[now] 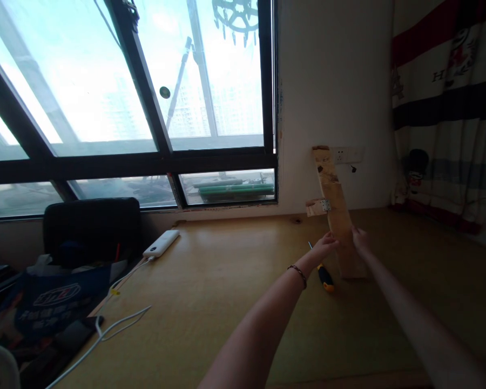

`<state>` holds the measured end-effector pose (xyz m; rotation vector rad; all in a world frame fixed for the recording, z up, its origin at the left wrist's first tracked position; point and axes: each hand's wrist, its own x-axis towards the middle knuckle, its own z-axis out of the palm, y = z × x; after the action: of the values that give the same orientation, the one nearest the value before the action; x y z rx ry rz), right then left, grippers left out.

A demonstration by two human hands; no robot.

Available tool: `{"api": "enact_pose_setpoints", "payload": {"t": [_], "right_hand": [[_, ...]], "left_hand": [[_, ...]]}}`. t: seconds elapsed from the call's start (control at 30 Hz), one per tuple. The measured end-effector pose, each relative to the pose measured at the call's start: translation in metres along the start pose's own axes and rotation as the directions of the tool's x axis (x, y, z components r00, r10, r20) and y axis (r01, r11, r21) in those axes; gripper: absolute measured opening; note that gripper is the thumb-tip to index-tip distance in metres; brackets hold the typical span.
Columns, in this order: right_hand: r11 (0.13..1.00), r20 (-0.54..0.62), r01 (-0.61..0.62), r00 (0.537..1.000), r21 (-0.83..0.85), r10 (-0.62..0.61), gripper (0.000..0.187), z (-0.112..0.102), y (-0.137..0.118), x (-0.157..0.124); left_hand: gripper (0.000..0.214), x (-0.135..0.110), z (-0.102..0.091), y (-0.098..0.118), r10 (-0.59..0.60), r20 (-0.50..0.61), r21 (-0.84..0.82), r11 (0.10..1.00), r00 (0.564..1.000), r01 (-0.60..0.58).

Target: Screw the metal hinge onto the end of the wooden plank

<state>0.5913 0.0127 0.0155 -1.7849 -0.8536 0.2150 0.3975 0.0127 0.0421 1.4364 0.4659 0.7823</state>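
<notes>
A long wooden board (337, 208) stands on the table, tilted with its top to the left. Gripping its left edge low down is my left hand (325, 246), a dark bracelet round the wrist. My right hand (360, 240) holds the opposite edge at about the same height. A metal hinge (326, 205) joins a short wooden piece (314, 208) to the board's left side, sticking out sideways. On the table beneath my left wrist lies a screwdriver (325, 278) with a black and orange handle; part of its shaft is hidden.
The wooden table (210, 281) reaches the wall below the window. A white power bank (161, 244) with a white cable (121, 321) lies on its left side. A black chair (91, 224) and a blue bag (60, 297) stand beyond the left edge. A curtain (449, 119) hangs at right.
</notes>
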Motion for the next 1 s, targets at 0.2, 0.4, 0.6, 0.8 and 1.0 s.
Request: {"api": "enact_pose_setpoints", "payload": {"t": [0.2,0.4,0.6,0.8,1.0], "right_hand": [[0.978,-0.078,-0.041,0.997,-0.206,0.025,0.058,-0.004,-0.002,-0.008],[0.941,-0.224,-0.003,0.971,-0.337,-0.077,0.06,-0.006,-0.014,-0.033],[0.92,-0.126,-0.122,0.989,-0.372,0.081,0.069,-0.004,-0.016,-0.043],[0.912,-0.108,-0.143,0.988,-0.384,0.109,0.069,-0.007,-0.016,-0.04],[0.944,-0.14,-0.156,0.983,-0.292,0.119,0.059,-0.01,-0.008,-0.037]], "left_hand": [[0.027,-0.024,-0.019,0.017,-0.019,-0.015,0.035,0.999,1.0,0.019],[0.028,-0.078,-0.071,0.033,0.059,-0.059,0.038,0.998,0.997,-0.056],[0.032,-0.138,-0.131,0.009,0.024,-0.319,-0.022,0.999,0.947,-0.033],[0.034,-0.174,-0.171,0.02,-0.01,-0.401,-0.115,0.993,0.916,-0.04],[0.03,-0.204,-0.2,0.013,-0.043,-0.519,-0.261,0.959,0.854,-0.111]]}}
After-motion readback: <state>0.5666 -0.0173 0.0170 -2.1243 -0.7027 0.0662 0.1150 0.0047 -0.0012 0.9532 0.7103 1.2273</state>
